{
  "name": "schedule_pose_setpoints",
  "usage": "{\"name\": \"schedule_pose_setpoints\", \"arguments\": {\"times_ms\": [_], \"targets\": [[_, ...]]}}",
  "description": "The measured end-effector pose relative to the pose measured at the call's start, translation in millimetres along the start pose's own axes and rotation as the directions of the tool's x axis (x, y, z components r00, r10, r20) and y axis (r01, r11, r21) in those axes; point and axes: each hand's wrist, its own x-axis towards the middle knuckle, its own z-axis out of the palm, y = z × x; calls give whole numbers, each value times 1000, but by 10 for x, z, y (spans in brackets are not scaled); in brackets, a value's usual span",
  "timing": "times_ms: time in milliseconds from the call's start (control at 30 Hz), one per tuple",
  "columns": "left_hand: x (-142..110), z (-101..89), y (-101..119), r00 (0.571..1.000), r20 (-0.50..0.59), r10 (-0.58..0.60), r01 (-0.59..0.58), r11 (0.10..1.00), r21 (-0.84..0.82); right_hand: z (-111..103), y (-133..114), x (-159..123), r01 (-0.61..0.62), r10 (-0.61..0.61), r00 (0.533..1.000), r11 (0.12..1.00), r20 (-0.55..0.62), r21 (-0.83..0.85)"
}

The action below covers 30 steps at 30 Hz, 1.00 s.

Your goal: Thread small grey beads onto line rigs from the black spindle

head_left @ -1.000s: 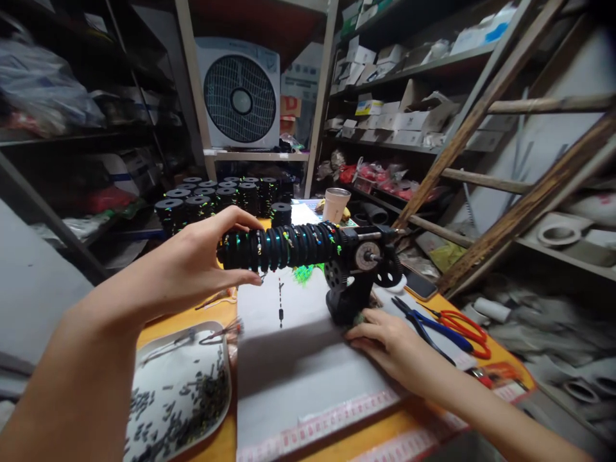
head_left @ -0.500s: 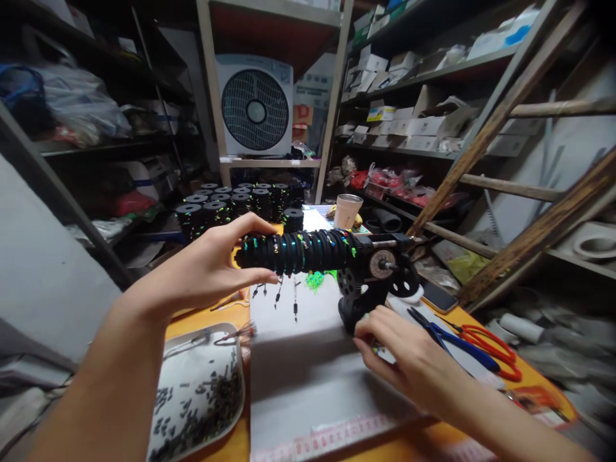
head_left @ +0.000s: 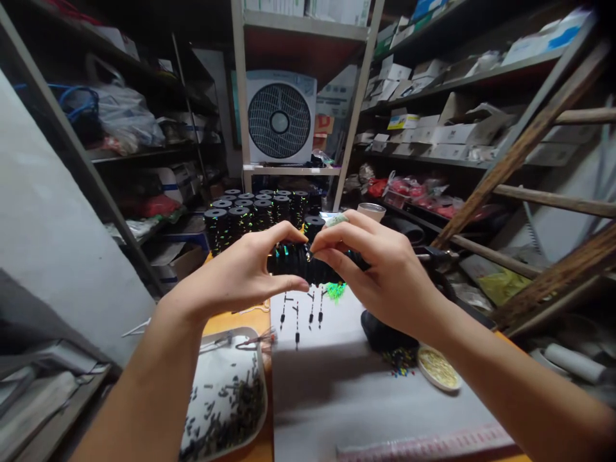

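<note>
A row of black ringed spools (head_left: 289, 260) lies sideways in front of me, with bright green and blue bits on its top. My left hand (head_left: 245, 266) grips its left part, thumb below and fingers above. My right hand (head_left: 380, 269) pinches with thumb and forefinger at the top of the row, close to the left fingertips; what it pinches is too small to make out. Several short dark lines with small black weights (head_left: 297, 337) hang under the row. Green strands (head_left: 335, 291) lie behind them on the white work surface (head_left: 317, 398).
A white tray (head_left: 265, 404) of small black pieces sits at lower left. Coloured beads (head_left: 402, 369) and a dish (head_left: 452, 389) of gold bits lie at right. Behind stand stacked black spools (head_left: 262, 205), a cup (head_left: 372, 212) and a box fan (head_left: 280, 122). A wooden ladder (head_left: 510, 247) leans right.
My right hand has risen from low beside the black stand to the top of the spool row, meeting my left fingertips. The view has shifted, uncovering the beads and dish.
</note>
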Motion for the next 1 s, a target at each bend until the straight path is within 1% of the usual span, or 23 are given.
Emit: {"name": "schedule_pose_setpoints", "arguments": {"times_ms": [167,333,433,567,700,800,1000], "targets": [[3,-7,5,1000,14,4,-4,999,-32,14,14,-7,1,-1,1000,999,9,-33],[7,-15,24,1000,7,13,-13,1000,-3,24,6,-1,3,-2,1000,997,21,-73],[9,-10,19,1000,6,13,-13,1000,-17,25,3,1,24,-21,999,995,37,-101],[5,-3,6,1000,-11,1,-1,1000,-28,-7,-1,9,69,-58,993,992,103,-104],[8,-10,10,1000,18,2,-1,999,-41,-40,9,7,101,-80,983,987,165,-125],[15,-16,21,1000,21,9,-8,1000,-26,-33,9,-16,131,-107,981,980,161,-148],[1,-18,26,1000,3,2,-2,1000,-13,45,-12,-84,141,-118,986,968,119,-206]]}}
